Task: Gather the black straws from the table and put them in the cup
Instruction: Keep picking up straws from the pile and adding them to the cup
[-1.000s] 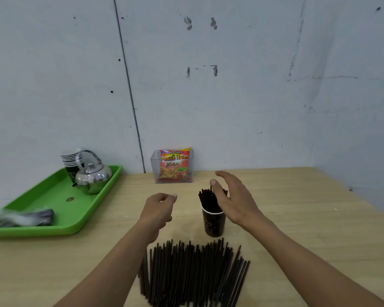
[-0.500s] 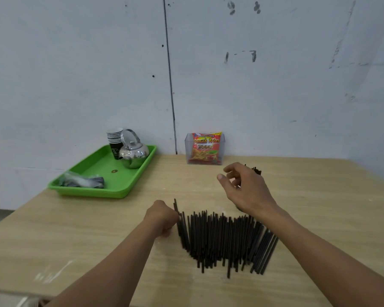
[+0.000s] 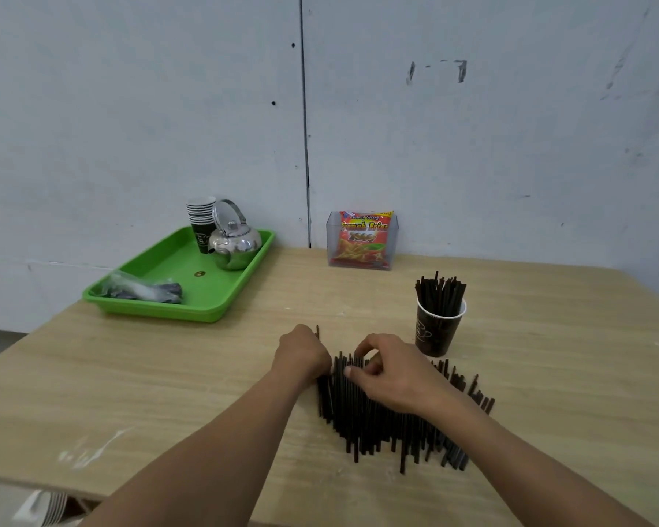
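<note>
Wooden table point(image 3: 168, 374) bears black straws point(image 3: 377, 424); left hand point(image 3: 301, 353) and right hand point(image 3: 392, 374) fingers curl, seemingly pinching some, near the cup point(image 3: 434, 336).

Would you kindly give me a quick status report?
Left hand and right hand gripping loose straws. Cup upright, part filled. Path clear.

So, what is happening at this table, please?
A person is gathering black straws with bare hands. The left hand grips the loose straws at the left edge of the pile, and the right hand pinches some near their far ends. The pile lies on the wooden table. Just beyond it, the dark paper cup stands upright and already holds a bunch of straws.
</note>
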